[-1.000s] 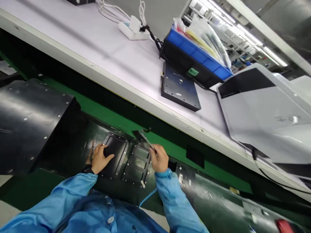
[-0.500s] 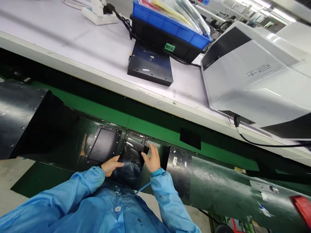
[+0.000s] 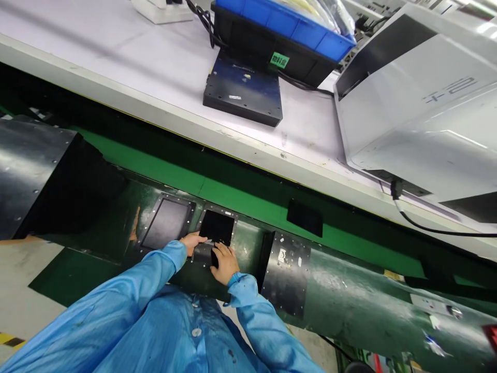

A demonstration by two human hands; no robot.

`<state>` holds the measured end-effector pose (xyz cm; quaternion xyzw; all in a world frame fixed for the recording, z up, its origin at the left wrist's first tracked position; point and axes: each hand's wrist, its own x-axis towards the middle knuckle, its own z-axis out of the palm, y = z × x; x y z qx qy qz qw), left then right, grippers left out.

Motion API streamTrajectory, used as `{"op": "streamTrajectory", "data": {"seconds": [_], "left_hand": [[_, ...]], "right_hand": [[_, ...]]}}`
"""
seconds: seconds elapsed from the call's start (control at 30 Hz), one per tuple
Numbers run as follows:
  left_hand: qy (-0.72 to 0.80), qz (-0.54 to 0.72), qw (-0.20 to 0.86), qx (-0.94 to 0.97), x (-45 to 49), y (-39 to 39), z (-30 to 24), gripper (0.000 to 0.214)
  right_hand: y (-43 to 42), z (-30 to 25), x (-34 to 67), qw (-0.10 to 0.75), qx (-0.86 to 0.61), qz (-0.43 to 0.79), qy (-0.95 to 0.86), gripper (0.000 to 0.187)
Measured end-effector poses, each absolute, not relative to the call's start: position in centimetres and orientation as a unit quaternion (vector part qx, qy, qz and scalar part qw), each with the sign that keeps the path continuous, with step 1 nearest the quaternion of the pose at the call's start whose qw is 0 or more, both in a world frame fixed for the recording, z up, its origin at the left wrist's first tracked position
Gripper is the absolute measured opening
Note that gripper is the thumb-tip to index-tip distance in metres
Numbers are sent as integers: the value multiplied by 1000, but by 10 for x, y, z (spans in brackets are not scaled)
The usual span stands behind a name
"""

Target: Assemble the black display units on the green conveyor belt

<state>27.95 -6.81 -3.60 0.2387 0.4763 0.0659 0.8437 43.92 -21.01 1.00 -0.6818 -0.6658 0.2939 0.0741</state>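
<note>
Two black framed holders lie side by side on the dark green conveyor [image 3: 349, 300]. The left holder [image 3: 166, 224] carries a dull grey-black panel. In the right holder sits a black panel [image 3: 217, 226]. My left hand [image 3: 193, 241] lies at that panel's lower left corner, fingers stretched flat on it. My right hand [image 3: 222, 261] rests on the panel's near edge with its fingers curled down onto it. Both arms are in blue sleeves.
A black metal cover [image 3: 31, 171] stands over the conveyor at left and a black plate [image 3: 285, 272] lies to the right. On the white bench [image 3: 116, 57] behind are a black flat box [image 3: 244, 93], a blue bin [image 3: 287, 20], a power strip and a large white machine [image 3: 423, 109].
A second ago my right hand held a thin tool over the right holder. Then both hands held a black panel above it. Now the panel lies in the holder under both hands.
</note>
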Motion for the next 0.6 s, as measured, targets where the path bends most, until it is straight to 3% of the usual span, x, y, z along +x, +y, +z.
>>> {"op": "streamTrajectory", "data": {"seconds": [0.13,0.27,0.33,0.47,0.6], "left_hand": [[538,89,756,362,279,-68,-36,38],[618,22,457,640,267,-71,-34,39],[599,-43,366,711,255,-77,-35,43],[546,-128,319,764,233,-90,-35,47],[523,-159,324,772,219,-97,-33,50]], "right_hand": [[-209,1,437,82,-687,278,-666,79],[-205,-16,441,65,-681,265,-680,79],[-204,-27,446,52,-689,256,-676,83],[-206,-45,453,24,-711,266,-651,95],[-216,-56,446,2,-712,289,-640,94]]}}
